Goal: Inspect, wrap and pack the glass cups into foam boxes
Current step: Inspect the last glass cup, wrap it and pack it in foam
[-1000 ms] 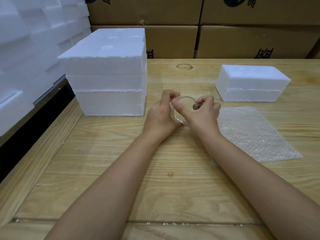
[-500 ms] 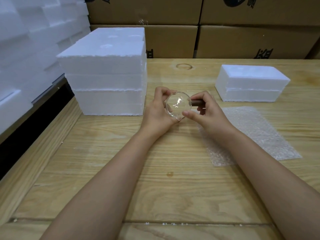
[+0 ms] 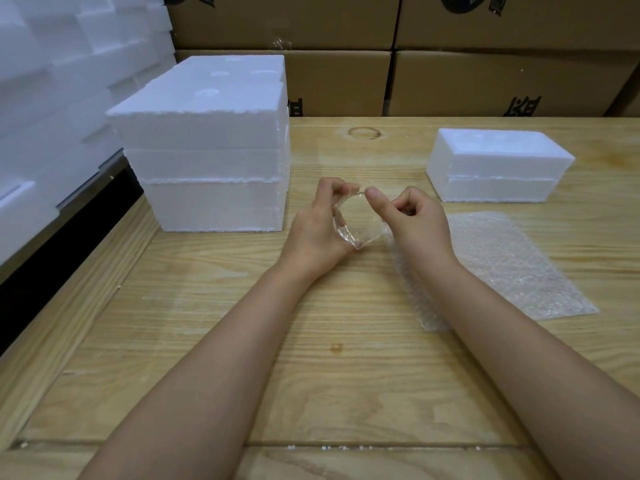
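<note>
A clear glass cup (image 3: 358, 223) is held above the wooden table, its round opening turned toward me. My left hand (image 3: 318, 226) grips its left side, fingers curled over the rim. My right hand (image 3: 412, 223) holds the right side, thumb pressed on the top of the rim and the other fingers curled. A sheet of bubble wrap (image 3: 498, 268) lies flat on the table under and right of my right forearm. A small closed white foam box (image 3: 495, 164) stands at the back right.
A tall stack of white foam boxes (image 3: 211, 147) stands at the back left, close to my left hand. More foam pieces (image 3: 52, 81) pile up along the left edge. Brown cardboard cartons (image 3: 450, 57) line the back of the wooden table (image 3: 311, 358).
Both hands have turned the cup between them and lowered it a little. My right hand shifted its hold, and the thumb now sits on the top of the rim.
</note>
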Tool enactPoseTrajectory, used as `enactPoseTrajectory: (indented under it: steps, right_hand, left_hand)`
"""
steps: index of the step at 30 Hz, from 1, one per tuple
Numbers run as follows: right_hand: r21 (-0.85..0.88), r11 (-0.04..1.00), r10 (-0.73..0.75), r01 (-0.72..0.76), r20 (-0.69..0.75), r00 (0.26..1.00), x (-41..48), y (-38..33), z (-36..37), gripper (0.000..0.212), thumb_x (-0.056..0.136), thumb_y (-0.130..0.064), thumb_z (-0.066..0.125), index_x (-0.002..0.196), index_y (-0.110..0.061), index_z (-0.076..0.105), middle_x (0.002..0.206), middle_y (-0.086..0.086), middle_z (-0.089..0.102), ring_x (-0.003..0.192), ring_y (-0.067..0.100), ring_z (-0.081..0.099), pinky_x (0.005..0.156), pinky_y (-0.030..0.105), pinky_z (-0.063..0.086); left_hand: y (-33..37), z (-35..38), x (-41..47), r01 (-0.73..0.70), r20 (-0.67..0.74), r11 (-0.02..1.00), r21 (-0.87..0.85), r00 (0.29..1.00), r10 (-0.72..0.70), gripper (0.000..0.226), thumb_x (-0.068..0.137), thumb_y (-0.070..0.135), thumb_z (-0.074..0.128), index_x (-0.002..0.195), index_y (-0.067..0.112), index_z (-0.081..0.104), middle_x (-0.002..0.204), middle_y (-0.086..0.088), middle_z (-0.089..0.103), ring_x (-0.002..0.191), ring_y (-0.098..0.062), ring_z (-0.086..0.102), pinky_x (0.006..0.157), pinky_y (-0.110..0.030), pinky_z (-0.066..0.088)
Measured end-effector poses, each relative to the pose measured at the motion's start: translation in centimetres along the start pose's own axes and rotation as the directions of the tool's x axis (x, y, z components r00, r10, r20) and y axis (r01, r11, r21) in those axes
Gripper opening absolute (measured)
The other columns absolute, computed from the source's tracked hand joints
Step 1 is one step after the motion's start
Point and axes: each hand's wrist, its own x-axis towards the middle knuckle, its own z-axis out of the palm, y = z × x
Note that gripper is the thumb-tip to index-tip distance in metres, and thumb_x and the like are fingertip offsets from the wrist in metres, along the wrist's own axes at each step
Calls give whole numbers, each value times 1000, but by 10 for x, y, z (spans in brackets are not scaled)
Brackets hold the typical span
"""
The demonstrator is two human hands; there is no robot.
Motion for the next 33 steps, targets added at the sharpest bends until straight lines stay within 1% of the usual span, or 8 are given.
enactPoseTrajectory:
  steps: [5, 12, 17, 19, 22, 26, 29, 33]
  right_hand:
    - [-233, 969, 67, -80, -63, 996, -5, -4, 6, 61, 53, -80, 61, 72, -24, 51, 100, -5, 52, 89, 10, 55, 101, 44, 40]
    - [-410, 912, -47, 25, -44, 998, -9, 0, 18, 76, 48, -75, 66, 94, -19, 44, 107, -5, 33, 108, 17, 42, 94, 29, 28]
    - [74, 971, -226, 227, -12, 974, -5, 4, -1, 23, 83, -30, 71, 92, -23, 51, 97, -4, 53, 80, -6, 56, 74, 13, 44]
    - [276, 927, -257, 254, -26, 966, 2, 6, -13, 4, 89, -13, 59, 89, -17, 58, 84, 0, 59, 73, 4, 59, 70, 21, 47]
    - [381, 901, -234, 209, 20, 972, 8, 9, -19, 14, 89, 4, 54, 91, -8, 62, 83, 10, 59, 73, 19, 60, 72, 30, 51]
    - [406, 894, -204, 189, -5, 979, 8, 8, -16, 17, 90, 5, 56, 96, -10, 61, 87, 12, 63, 70, 16, 64, 74, 30, 54]
    - [446, 876, -184, 183, -43, 982, 8, 6, -17, 12, 91, 1, 58, 96, -9, 62, 84, 5, 67, 69, 16, 65, 73, 30, 54]
    - [490, 862, -112, 130, -67, 992, 7, 3, -15, 6, 92, -5, 59, 92, -9, 62, 77, 0, 70, 64, 14, 63, 65, 27, 54]
  left_hand:
    - [2, 2, -1, -11, 6, 998, 59, 1000, 10, 65, 68, 24, 83, 106, 30, 31, 113, 23, 57, 72, -14, 60, 68, -33, 50]
    - [2, 2, -1, 45, -13, 999, 21, 999, -44, 65, 67, 20, 81, 102, 34, 28, 125, 18, 61, 103, -9, 63, 78, -20, 44]
    - [-1, -1, 2, 104, -53, 990, -100, 993, -110, 71, 62, 27, 89, 105, 33, 34, 100, 21, 63, 80, 6, 61, 69, -9, 44]
    - [-2, -1, 3, 102, -34, 985, -142, 994, -107, 71, 62, 27, 90, 106, 30, 34, 109, 18, 63, 77, 0, 60, 71, -18, 47]
    - [-4, 0, 3, 121, -17, 964, -235, 992, -129, 65, 65, 26, 88, 105, 30, 36, 115, 14, 62, 70, 0, 58, 65, -18, 45]
    - [-4, 0, 3, 136, -6, 939, -315, 989, -145, 70, 65, 29, 86, 116, 31, 38, 111, 11, 64, 63, -6, 56, 68, -22, 46]
    - [-2, -2, 1, 113, 11, 938, -326, 993, -116, 98, 59, 38, 88, 139, 32, 30, 109, 11, 65, 69, -16, 60, 72, -22, 50]
    - [0, -4, -2, 38, 34, 969, -245, 999, -30, 126, 54, 48, 86, 150, 40, 5, 127, 19, 47, 80, 3, 54, 74, -21, 51]
